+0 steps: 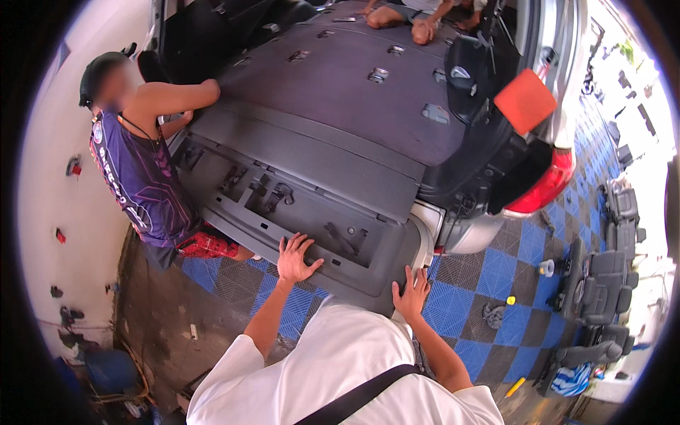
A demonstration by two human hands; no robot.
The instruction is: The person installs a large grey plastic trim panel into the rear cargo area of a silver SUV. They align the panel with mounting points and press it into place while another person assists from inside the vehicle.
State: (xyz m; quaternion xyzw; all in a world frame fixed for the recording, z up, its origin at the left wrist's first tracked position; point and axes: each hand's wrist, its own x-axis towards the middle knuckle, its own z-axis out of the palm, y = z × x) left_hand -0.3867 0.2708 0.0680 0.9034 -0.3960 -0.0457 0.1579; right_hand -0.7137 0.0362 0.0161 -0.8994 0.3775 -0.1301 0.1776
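Seats [605,280] already out, three o'clock; panel [386,278] spans the car [476,235], seemingly placed, bins [312,216] uncovered! Left hand [294,263] at seven, right hand [411,294] at five, both spread wide.

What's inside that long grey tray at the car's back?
In the grey tray lie several dark items, too small to identify. Anything under the flat grey panel behind it is covered.

We see a dark grey tray [388,275] and a purple-grey carpet [340,88]. Floor tiles [499,273] make blue and grey checks. The other person [159,98] wears a purple top [145,177] with pink lines and red shorts [209,244]. We spot a red tail light [551,183], a blue-and-white striped cloth [572,380] and our white shirt [347,347].
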